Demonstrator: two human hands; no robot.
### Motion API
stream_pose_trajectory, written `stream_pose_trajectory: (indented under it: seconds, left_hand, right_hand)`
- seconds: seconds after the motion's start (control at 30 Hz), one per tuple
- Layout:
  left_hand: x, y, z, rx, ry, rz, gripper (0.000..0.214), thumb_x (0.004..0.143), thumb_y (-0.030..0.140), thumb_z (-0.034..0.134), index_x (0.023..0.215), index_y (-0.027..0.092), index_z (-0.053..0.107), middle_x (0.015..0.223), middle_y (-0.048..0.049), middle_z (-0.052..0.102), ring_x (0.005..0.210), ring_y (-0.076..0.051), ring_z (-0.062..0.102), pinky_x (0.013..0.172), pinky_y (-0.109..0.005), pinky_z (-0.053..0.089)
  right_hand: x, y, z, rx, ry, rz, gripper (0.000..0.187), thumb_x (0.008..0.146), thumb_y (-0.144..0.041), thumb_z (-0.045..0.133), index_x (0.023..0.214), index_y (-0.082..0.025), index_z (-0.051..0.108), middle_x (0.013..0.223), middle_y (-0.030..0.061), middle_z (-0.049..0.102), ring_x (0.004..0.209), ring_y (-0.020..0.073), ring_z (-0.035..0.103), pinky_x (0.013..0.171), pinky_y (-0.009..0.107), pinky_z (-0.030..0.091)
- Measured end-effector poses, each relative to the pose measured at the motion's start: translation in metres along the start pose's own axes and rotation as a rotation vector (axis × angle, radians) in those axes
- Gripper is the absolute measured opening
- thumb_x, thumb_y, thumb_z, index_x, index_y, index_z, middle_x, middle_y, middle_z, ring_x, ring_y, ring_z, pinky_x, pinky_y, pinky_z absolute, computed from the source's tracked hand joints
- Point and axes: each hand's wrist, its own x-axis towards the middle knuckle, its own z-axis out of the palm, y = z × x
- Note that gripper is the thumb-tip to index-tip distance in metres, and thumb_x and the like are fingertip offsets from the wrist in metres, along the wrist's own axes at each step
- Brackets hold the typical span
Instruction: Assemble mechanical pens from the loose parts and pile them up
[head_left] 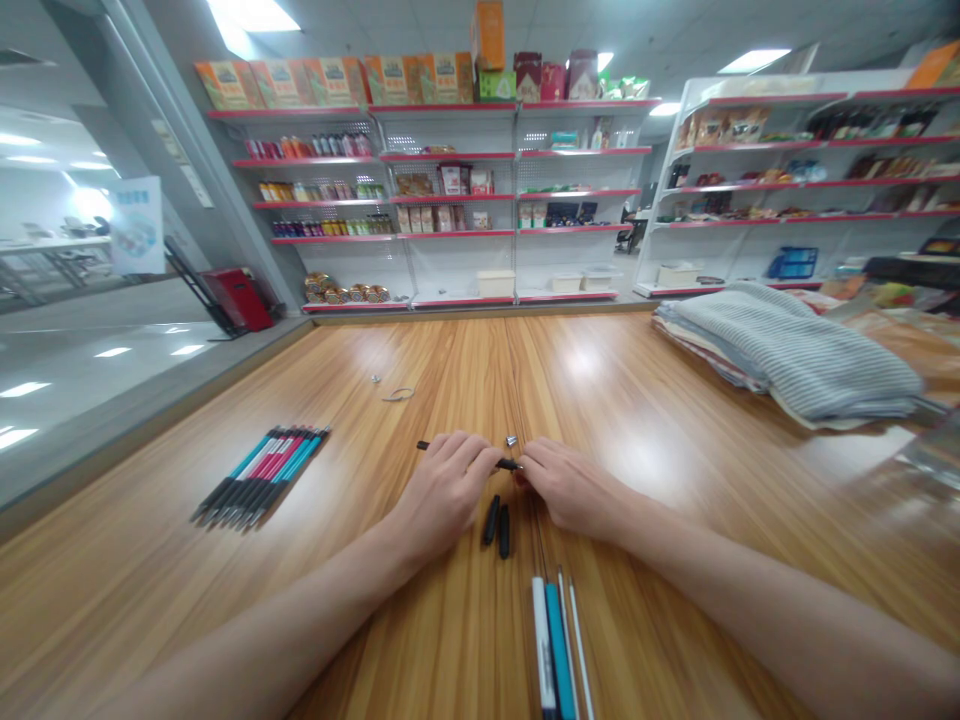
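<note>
Nearest the camera, loose pen parts [556, 640] lie on the table [675, 420]: a white barrel, a teal barrel and thin white refills, side by side and pointing away. Just beyond them, closer to the hands, two short black pieces [498, 524] lie together, probably grips or caps.

Above those pieces the two hands meet over the wood. The left hand [442, 490] is curled, fingers pressed together around a slim black pen [469, 455] whose far end sticks out past the knuckles to the left. The right hand [566, 485] pinches the pen's near tip between thumb and fingertips, touching the left hand's fingertips. A small silver part [511, 439] sits on the table just beyond the pen, between the two hands.

Well to the left of the hands lies a row of finished pens [262, 475], teal, pink and blue with black tips. Farther off from the hands, a bit of wire or spring [399, 394] rests on the wood. Folded striped cloth [795, 360] is stacked to the right, and shelves [442, 200] of goods stand beyond the table.

Judging from the grip, the step in hand looks like joining or twisting the tip section of the pen. The next move would call for holding the barrel steady in the left hand while the right turns or presses with small force, keeping the tiny silver part within reach.
</note>
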Motion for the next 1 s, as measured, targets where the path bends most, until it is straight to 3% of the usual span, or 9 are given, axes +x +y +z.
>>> stream_pose_trajectory:
  seconds: [0.17,0.37,0.6,0.73,1.0]
  left_hand:
    - [0.0007,-0.0012,0.0001,-0.046,0.013,-0.060,0.022,0.093,0.013,0.037,0.103,0.016,0.056,0.091,-0.0078,0.057,0.088,-0.021,0.050,0.079,-0.036,0.040]
    - [0.0006,-0.0027,0.0013,-0.061,0.039,-0.083,0.020,0.094,0.016,0.039,0.101,0.016,0.057,0.088,-0.0078,0.057,0.085,-0.021,0.051,0.077,-0.035,0.042]
    - [0.0010,-0.0028,0.0038,-0.103,0.028,-0.085,0.020,0.094,0.017,0.040,0.102,0.016,0.057,0.089,-0.0077,0.057,0.086,-0.020,0.052,0.079,-0.036,0.043]
    - [0.0007,-0.0020,0.0039,-0.171,0.007,-0.060,0.020,0.095,0.018,0.038,0.104,0.016,0.056,0.090,-0.0074,0.056,0.087,-0.019,0.052,0.079,-0.035,0.044]
    - [-0.0004,-0.0011,0.0030,-0.224,0.005,-0.023,0.020,0.096,0.019,0.040,0.108,0.017,0.055,0.093,-0.0072,0.056,0.089,-0.018,0.052,0.079,-0.034,0.046]
  right_hand:
    - [-0.0005,-0.0010,-0.0050,0.058,0.079,0.010,0.028,0.074,0.004,0.045,0.094,-0.014,0.055,0.095,0.0103,0.052,0.087,0.0209,0.047,0.077,0.033,0.044]
    - [-0.0012,-0.0001,-0.0075,0.281,0.318,0.107,0.021,0.087,-0.003,0.041,0.095,-0.016,0.057,0.090,0.0085,0.052,0.088,0.0196,0.050,0.079,0.034,0.046]
    - [-0.0007,-0.0028,-0.0075,0.487,0.619,-0.005,0.012,0.088,-0.009,0.053,0.095,-0.017,0.059,0.089,0.0067,0.060,0.085,0.0170,0.057,0.076,0.032,0.050]
    - [-0.0007,-0.0054,-0.0086,0.510,0.657,-0.043,0.015,0.086,-0.007,0.056,0.094,-0.018,0.061,0.089,0.0066,0.064,0.085,0.0168,0.059,0.076,0.033,0.052]
    - [-0.0014,-0.0021,-0.0040,0.493,0.612,-0.026,0.012,0.086,-0.009,0.059,0.093,-0.018,0.063,0.087,0.0065,0.065,0.084,0.0173,0.060,0.075,0.033,0.052]
